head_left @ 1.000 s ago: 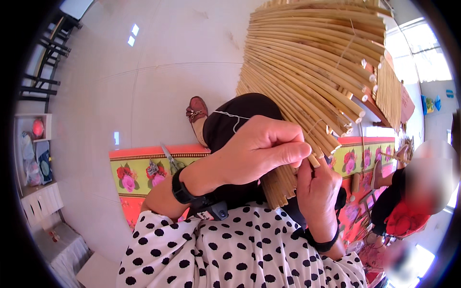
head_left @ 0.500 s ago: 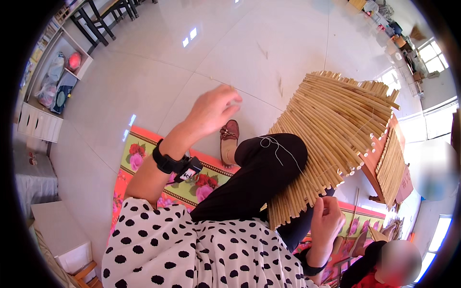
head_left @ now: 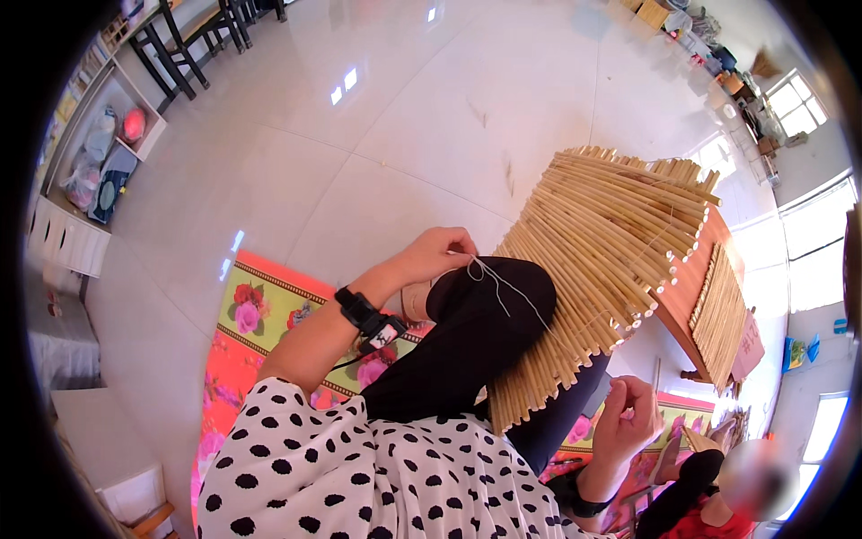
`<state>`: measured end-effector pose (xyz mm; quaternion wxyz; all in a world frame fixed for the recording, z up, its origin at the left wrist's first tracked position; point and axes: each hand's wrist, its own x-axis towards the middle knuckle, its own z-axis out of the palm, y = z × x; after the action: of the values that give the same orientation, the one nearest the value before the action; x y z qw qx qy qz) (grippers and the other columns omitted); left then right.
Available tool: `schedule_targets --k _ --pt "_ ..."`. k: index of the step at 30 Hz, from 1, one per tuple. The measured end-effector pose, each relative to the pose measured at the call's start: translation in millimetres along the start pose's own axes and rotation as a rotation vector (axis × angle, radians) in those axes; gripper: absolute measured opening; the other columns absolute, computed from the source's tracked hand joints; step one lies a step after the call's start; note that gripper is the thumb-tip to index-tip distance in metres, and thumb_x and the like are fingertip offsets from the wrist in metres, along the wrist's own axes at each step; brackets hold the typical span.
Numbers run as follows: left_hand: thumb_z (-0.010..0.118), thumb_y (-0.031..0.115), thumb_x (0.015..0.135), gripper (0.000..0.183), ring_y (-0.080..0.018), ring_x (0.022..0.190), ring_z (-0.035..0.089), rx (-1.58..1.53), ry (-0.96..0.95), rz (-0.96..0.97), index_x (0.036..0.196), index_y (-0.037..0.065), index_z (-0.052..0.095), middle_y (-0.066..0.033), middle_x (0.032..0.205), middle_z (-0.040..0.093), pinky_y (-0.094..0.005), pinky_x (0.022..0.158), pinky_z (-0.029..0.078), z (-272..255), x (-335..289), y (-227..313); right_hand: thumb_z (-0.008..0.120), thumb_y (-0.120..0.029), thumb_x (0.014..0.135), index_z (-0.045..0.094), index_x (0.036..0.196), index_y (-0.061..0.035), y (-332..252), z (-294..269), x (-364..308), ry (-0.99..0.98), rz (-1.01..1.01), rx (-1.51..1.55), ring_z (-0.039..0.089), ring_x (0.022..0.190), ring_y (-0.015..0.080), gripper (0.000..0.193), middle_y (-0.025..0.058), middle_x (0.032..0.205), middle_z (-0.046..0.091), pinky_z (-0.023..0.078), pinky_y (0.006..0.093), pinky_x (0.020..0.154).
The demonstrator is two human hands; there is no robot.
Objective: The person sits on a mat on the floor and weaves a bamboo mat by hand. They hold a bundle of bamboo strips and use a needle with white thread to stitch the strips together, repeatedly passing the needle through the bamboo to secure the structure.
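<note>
A mat of thin, straw-coloured stalks (head_left: 602,242), laid side by side and bound with thread, slopes from my lap over my thigh to a brown wooden table. Pale string (head_left: 510,286) lies in loose loops over my black-trousered knee (head_left: 503,314) and runs to the mat's edge. Above the knee, my left hand (head_left: 440,251) pinches the string between thumb and fingers. My right hand (head_left: 627,422) is raised just off the mat's near right edge, its fingers curled together; whatever is in them is too small to make out.
The wooden table (head_left: 696,314) bears another bundle of stalks (head_left: 718,310) at the right. A flowered mat (head_left: 256,314) covers the floor under me. Someone in red (head_left: 718,516) sits at the lower right. Shelves (head_left: 135,162) and dark chairs (head_left: 193,45) stand at the far left.
My left hand has come down from above the floor to my knee and taken hold of the string. My right hand has moved slightly away from the mat's edge, fingers still curled.
</note>
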<state>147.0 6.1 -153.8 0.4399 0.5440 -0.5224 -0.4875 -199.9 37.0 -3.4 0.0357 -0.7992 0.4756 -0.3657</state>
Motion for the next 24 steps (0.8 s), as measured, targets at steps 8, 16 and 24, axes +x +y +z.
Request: schedule_targets --k 8,16,24 --pt "0.064 0.004 0.088 0.005 -0.0071 0.065 0.057 0.367 0.113 0.119 0.089 0.001 0.060 -0.0026 0.070 0.063 -0.0250 0.060 0.046 -32.7 -41.1 134.0 0.067 -0.003 0.081 0.065 0.084 -0.0037 -15.1 -11.9 20.2 0.012 -0.028 0.141 0.057 0.058 0.0163 0.004 0.0051 0.074 0.065 0.043 0.0276 0.055" --pt "0.072 0.004 0.080 0.013 -0.0234 0.058 0.060 0.604 -0.066 0.677 0.087 0.008 0.063 -0.0048 0.069 0.064 -0.0335 0.054 0.047 32.3 -73.9 221.6 0.069 -0.005 0.082 0.051 0.128 0.0053 -69.3 14.9 50.5 -0.299 -0.067 0.867 0.063 0.106 0.0253 0.050 0.0155 0.113 0.067 0.048 0.0346 0.094" --pt "0.077 0.006 0.076 0.015 -0.0211 0.060 0.060 0.579 -0.234 0.742 0.090 0.009 0.070 -0.0025 0.071 0.064 -0.0323 0.053 0.045 29.1 -88.6 209.8 0.059 0.001 0.092 0.068 0.092 0.0010 -51.0 -16.6 31.1 -0.597 0.149 0.921 0.059 0.062 0.0075 0.009 0.0048 0.072 0.065 0.048 0.0234 0.058"
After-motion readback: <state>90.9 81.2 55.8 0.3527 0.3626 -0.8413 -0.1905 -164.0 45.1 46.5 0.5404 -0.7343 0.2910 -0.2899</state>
